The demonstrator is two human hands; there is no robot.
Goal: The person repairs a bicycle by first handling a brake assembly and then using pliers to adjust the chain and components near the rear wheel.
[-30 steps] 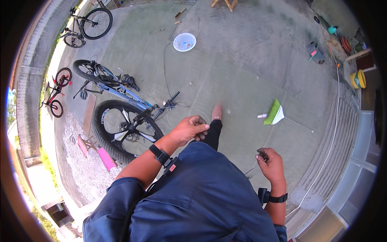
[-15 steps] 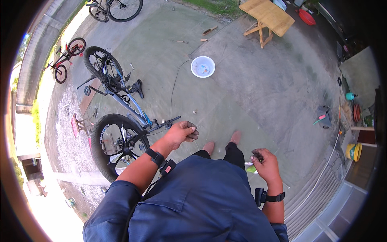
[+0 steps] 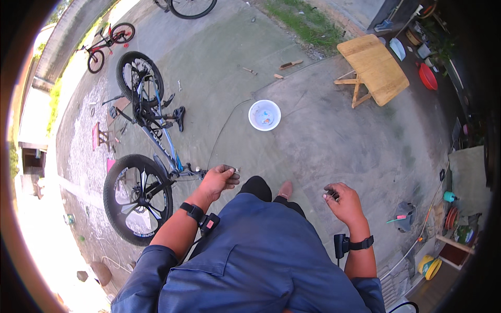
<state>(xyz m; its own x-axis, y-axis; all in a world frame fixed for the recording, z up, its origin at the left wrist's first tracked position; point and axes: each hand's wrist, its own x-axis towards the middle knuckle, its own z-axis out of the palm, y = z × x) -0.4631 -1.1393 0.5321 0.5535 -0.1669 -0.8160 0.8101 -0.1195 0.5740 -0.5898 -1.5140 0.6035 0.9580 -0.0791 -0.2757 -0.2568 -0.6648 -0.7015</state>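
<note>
We log both wheels fitted on the blue-and-black metal bicycle (image 3: pixel 159 140) on the grey-green concrete floor (image 3: pixel 323 135) leftward, remaining work unclear; left hand's (image 3: pixel 217 181) fingers curled, pinch uncertain, right hand's (image 3: pixel 344 203) loosely parted.

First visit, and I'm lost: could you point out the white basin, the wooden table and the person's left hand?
White basin (image 3: pixel 254 116): head view, inner wall, left side.
Wooden table (image 3: pixel 373 69): head view, middle of the tabletop.
Left hand (image 3: pixel 218 182): head view, middle of the hand.
</note>
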